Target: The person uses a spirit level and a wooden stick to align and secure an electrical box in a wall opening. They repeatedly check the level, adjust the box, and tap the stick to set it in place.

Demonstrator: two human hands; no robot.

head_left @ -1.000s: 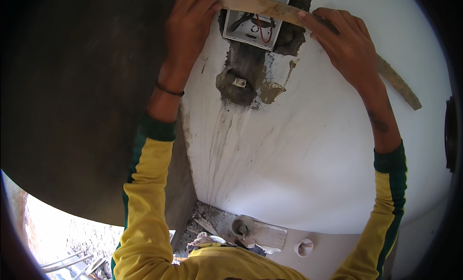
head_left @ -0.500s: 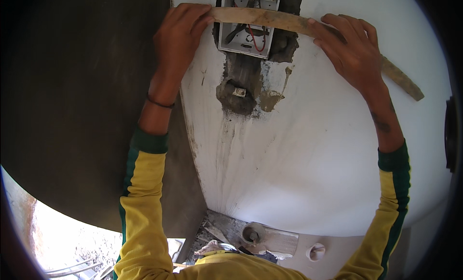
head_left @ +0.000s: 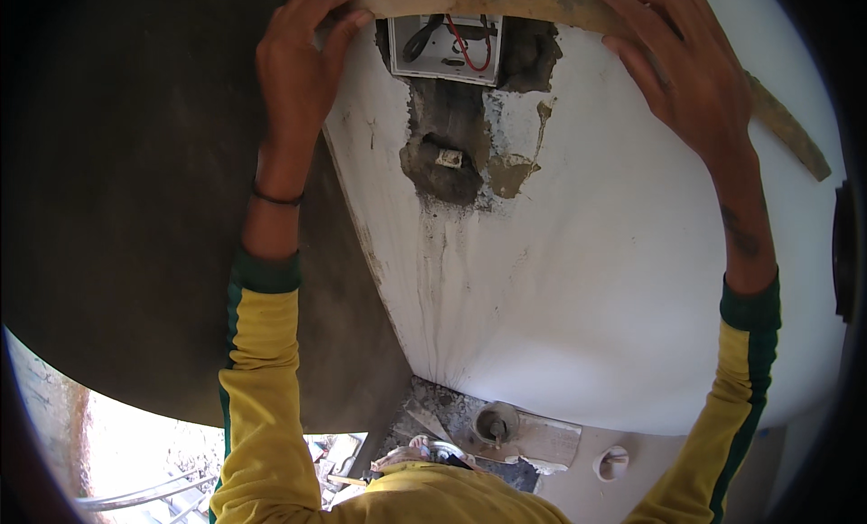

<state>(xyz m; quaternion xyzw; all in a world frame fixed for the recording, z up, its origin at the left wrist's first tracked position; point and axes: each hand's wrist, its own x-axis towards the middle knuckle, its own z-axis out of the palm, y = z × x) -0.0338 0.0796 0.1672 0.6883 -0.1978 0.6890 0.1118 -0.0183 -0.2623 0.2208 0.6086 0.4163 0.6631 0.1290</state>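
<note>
A long, flat wooden strip [head_left: 506, 0] spans the top of the view, in front of a white electrical box [head_left: 452, 59] set in the wall. My left hand [head_left: 302, 50] grips the strip's left end between thumb and fingers. Farther along it, my right hand [head_left: 691, 68] pinches the strip, whose free end runs on past the wrist to the right. Red and dark wires show inside the box below the strip; its upper part is hidden. Broken, grey plaster surrounds the box, and a hollow below it holds a small pale piece [head_left: 449, 158].
A white wall [head_left: 614, 280] fills the middle and right. At left stands a dark brown panel [head_left: 163, 208]. On the floor below are a round container [head_left: 481, 417], a flat board [head_left: 549, 441] and a white cup-like piece [head_left: 611, 463].
Both hands and the strip sit higher in the view, and the hands are farther apart. The box and wall have also shifted up as the view moved.
</note>
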